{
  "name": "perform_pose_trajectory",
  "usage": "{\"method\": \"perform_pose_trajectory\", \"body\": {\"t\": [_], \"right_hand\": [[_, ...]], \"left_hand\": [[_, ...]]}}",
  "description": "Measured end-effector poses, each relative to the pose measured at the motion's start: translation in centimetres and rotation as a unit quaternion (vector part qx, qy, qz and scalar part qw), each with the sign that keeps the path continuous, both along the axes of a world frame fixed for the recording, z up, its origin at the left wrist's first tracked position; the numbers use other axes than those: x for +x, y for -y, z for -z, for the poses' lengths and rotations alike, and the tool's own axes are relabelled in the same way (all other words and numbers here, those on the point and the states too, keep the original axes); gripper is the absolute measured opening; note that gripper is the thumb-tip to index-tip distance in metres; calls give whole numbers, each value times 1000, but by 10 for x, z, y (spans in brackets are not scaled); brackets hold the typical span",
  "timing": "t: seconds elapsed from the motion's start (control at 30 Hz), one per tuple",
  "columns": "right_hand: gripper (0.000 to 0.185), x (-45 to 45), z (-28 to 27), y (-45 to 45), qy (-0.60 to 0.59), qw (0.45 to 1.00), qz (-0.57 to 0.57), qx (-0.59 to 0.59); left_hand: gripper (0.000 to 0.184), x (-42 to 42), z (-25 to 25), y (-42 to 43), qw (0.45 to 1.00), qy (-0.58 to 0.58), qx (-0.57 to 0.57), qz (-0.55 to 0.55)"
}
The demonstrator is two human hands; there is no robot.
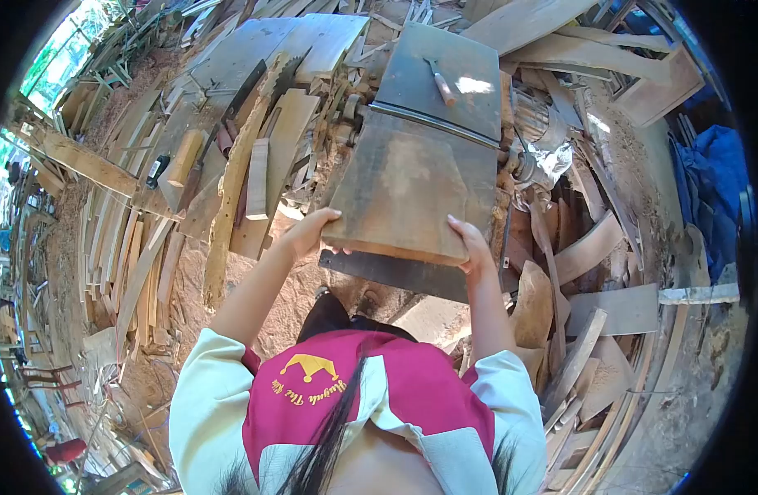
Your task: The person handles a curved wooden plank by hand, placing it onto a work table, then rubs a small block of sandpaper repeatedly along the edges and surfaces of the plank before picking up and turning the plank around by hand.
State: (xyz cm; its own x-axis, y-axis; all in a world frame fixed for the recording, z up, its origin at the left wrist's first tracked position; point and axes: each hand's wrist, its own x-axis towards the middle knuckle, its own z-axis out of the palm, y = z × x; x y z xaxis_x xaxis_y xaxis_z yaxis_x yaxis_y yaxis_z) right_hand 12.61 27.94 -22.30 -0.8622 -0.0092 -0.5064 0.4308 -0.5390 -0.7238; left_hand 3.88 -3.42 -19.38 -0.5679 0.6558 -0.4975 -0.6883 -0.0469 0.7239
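Observation:
A wide brown wooden board (404, 186) lies on the near part of a metal machine table (428, 70), its near edge towards me. My left hand (312, 231) grips the board's near left corner, thumb on top and fingers partly hidden underneath. At the near right corner, my right hand (471, 245) holds the board with the thumb on its top face and the other fingers round the side. On the far part of the machine table rests a chisel-like tool (442, 83) with a wooden handle.
A motor (537, 120) sits right of the machine. Left of it are a handsaw (288, 76), a rough-edged plank (239, 169), a wooden block (185, 158) and a small black object (157, 171). Wood offcuts (589, 351) pile up at right, near a blue tarp (717, 186).

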Motion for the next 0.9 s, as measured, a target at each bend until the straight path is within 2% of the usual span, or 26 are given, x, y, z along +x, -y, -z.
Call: {"method": "perform_pose_trajectory", "body": {"t": [0.03,0.07,0.1,0.17,0.23,0.3,0.37,0.4,0.43,0.47,0.5,0.57,0.6,0.63,0.73,0.9], "right_hand": [[38,1,6,0,-9,1000,-2,1],[38,2,12,0,-20,1000,-1,-2],[38,1,17,0,-18,1000,-1,-2],[38,2,29,0,-34,999,4,23],[38,4,44,-2,-26,999,12,23],[39,-1,50,-7,-26,999,18,27],[39,-1,51,-8,-7,996,14,93],[39,1,56,-10,-3,996,13,92],[39,2,63,-11,4,982,-13,188],[39,2,68,-13,8,958,-39,282],[39,1,68,-12,6,958,-39,283],[37,5,67,-7,14,913,-60,403],[37,4,57,-6,16,913,-59,403],[36,3,40,-5,44,925,-73,369],[36,3,36,0,73,940,-78,325],[38,-5,34,19,89,950,-56,293]], "left_hand": [[35,0,11,-2,1000,-7,-10,20],[34,1,22,-6,998,31,-41,-34],[34,2,14,-11,998,32,-41,-33],[35,8,-5,-17,986,39,-163,-19],[35,10,7,-17,987,41,-153,-29],[35,10,5,-19,973,33,-226,8],[38,9,47,-19,982,14,-186,-28],[41,5,49,-19,984,9,-180,8],[43,5,52,-19,984,4,-173,44],[43,7,53,-18,961,-73,-258,64],[43,7,66,-16,961,-74,-257,64],[40,8,103,-12,932,-144,-323,80],[35,14,85,-18,943,-117,-311,32],[35,14,92,-17,943,-115,-311,34],[34,4,113,-11,962,-60,-256,-72],[46,-10,134,0,944,-132,-263,-148]]}}
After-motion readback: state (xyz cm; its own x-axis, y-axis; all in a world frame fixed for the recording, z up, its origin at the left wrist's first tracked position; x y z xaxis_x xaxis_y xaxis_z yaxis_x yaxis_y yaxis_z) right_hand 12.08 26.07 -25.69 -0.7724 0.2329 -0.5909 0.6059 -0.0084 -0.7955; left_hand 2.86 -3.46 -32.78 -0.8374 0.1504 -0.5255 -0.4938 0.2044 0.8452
